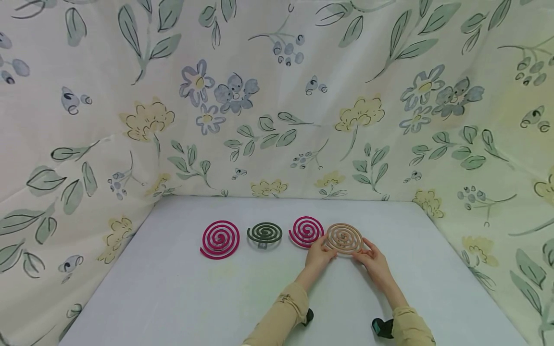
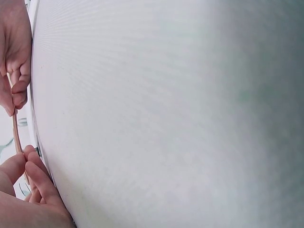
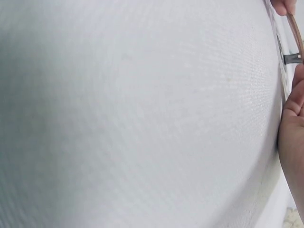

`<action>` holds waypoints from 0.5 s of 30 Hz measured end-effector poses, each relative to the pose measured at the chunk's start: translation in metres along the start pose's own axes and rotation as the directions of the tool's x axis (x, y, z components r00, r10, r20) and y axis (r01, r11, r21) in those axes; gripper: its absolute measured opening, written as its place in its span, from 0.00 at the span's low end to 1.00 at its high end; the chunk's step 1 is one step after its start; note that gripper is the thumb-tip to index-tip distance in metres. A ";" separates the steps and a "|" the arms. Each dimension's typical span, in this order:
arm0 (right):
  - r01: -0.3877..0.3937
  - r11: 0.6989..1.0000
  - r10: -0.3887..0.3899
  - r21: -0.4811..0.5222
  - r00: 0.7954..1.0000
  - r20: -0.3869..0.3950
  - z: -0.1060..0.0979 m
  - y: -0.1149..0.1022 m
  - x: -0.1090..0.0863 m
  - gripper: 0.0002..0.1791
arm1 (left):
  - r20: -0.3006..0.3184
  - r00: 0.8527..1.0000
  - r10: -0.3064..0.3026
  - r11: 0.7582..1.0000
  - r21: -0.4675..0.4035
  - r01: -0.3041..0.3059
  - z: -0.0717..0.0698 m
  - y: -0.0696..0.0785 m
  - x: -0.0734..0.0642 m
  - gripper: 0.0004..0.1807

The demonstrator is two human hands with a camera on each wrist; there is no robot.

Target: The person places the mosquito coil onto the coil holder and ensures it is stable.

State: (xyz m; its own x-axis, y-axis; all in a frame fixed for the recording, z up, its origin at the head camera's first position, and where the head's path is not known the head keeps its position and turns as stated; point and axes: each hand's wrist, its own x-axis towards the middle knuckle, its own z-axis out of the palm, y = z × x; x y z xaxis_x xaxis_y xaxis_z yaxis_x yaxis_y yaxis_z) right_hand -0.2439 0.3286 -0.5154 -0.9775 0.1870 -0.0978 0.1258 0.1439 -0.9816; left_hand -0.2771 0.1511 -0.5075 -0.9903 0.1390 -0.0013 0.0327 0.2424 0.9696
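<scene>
A tan mosquito coil (image 1: 343, 236) is held at its near edge between both hands, at the right end of a row. My left hand (image 1: 319, 253) pinches its left side, and my right hand (image 1: 375, 263) pinches its right side. In the left wrist view the coil shows edge-on as a thin strip (image 2: 17, 133) between the fingers. A small dark metal tab (image 3: 292, 58) shows by the coil in the right wrist view; whether it bears the coil I cannot tell. A crimson coil (image 1: 307, 231) lies just left of my left hand.
Farther left are a dark green coil (image 1: 265, 234) with a small grey tab (image 1: 262, 245) at its front, and another crimson coil (image 1: 220, 239). The white table (image 1: 182, 288) is bordered by floral cloth (image 1: 277, 154) behind and at both sides. Dark devices (image 1: 383, 328) sit at the wrists.
</scene>
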 end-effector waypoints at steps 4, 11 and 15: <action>-0.003 1.000 0.003 0.004 1.000 0.000 0.000 0.000 0.000 0.40 | 0.000 1.000 -0.002 1.000 -0.009 0.002 0.000 0.000 0.000 0.31; -0.003 1.000 0.002 0.025 1.000 0.004 0.000 0.001 0.001 0.41 | 0.001 1.000 0.008 1.000 -0.001 -0.008 0.001 -0.002 0.001 0.31; -0.001 1.000 0.000 0.024 1.000 0.009 0.000 0.002 0.001 0.42 | -0.001 1.000 0.011 1.000 -0.001 -0.011 0.001 -0.002 0.002 0.31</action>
State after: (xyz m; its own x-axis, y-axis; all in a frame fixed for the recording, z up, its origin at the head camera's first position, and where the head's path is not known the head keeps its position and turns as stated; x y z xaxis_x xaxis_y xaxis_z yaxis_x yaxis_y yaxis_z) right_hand -0.2446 0.3288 -0.5171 -0.9789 0.1784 -0.0997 0.1223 0.1201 -0.9852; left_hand -0.2787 0.1516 -0.5096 -0.9900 0.1411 0.0096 0.0436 0.2401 0.9698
